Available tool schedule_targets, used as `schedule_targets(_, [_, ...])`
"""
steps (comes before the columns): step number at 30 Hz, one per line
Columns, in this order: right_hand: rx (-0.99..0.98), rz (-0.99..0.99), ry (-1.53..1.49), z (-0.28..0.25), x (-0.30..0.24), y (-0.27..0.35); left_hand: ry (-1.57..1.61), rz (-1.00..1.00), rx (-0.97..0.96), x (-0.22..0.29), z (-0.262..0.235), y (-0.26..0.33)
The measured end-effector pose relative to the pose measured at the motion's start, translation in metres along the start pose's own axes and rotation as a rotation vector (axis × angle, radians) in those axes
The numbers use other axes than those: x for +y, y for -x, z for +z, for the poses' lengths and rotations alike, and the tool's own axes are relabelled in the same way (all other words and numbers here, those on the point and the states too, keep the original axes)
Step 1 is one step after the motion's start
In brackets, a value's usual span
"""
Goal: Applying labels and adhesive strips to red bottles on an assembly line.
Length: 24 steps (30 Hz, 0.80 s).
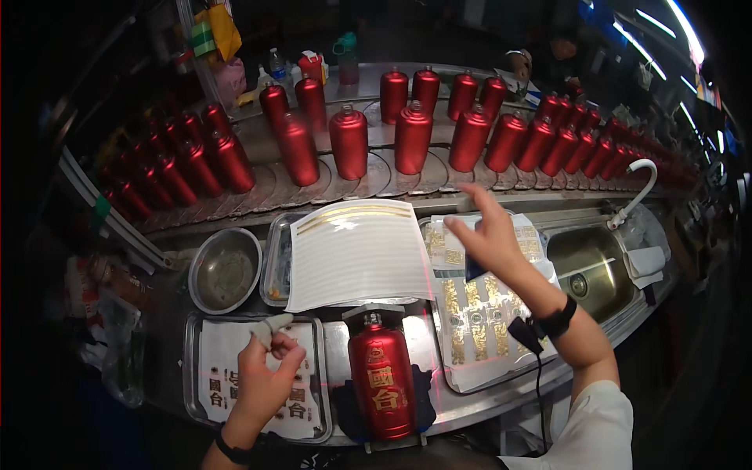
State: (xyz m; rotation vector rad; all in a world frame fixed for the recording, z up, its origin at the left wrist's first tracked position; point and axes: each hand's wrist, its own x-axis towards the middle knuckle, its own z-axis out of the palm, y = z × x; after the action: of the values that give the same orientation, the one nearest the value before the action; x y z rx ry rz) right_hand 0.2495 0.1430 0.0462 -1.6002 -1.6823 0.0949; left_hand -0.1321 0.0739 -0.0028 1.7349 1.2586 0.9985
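Observation:
My left hand (268, 374) is over a metal tray (188, 368) at the lower left, which holds a white sheet (215, 345) of dark character decals. Its fingers are partly bent, one in a pale finger cover, with thumb and covered finger apart; I see nothing held. My right hand (493, 235) reaches over the right tray's white sheets (470, 376) of gold decals, thumb and forefinger spread, nothing in them. Between the trays a red bottle (384, 392) with gold characters rests tilted in a dark cradle (423, 395), touched by neither hand.
Red bottles (413, 141) stand in rows along a curved conveyor (376, 168) at the back. A striped white sheet (352, 258) with gold bands covers a middle tray. A metal bowl (225, 270) is at left; a sink (591, 270) with a white faucet (644, 176) is at right.

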Motion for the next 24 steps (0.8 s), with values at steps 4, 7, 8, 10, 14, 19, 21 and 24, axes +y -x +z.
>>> schedule_targets(4, [0.113, -0.068, 0.258, 0.018, 0.077, -0.122, 0.137, -0.175, 0.188, -0.055, -0.026, 0.045])
schedule_targets(7, [0.078, -0.100, 0.422, 0.042, 0.083, -0.176, 0.251, -0.329, 0.302, -0.075, -0.046, 0.081])
schedule_targets(8, [0.076, -0.131, 0.488, 0.052, 0.094, -0.190, 0.251, -0.371, 0.297, -0.078, -0.051, 0.091])
schedule_targets(10, [0.088, -0.164, 0.582, 0.065, 0.108, -0.206, 0.170, -0.378, 0.276, -0.096, -0.060, 0.111])
schedule_targets(14, [0.252, -0.126, 0.638, 0.056, 0.118, -0.221, 0.184, -0.361, 0.347, -0.116, -0.067, 0.103])
schedule_targets(19, [0.199, 0.103, 0.641, 0.032, 0.124, -0.224, 0.099, -0.262, 0.233, -0.097, -0.070, 0.043])
schedule_targets(21, [0.162, 0.132, 0.636, 0.017, 0.127, -0.214, 0.069, -0.198, 0.192, -0.081, -0.064, 0.011])
schedule_targets(24, [0.277, -0.084, 0.578, 0.000, 0.111, -0.189, 0.033, 0.010, 0.130, -0.043, -0.059, -0.027])
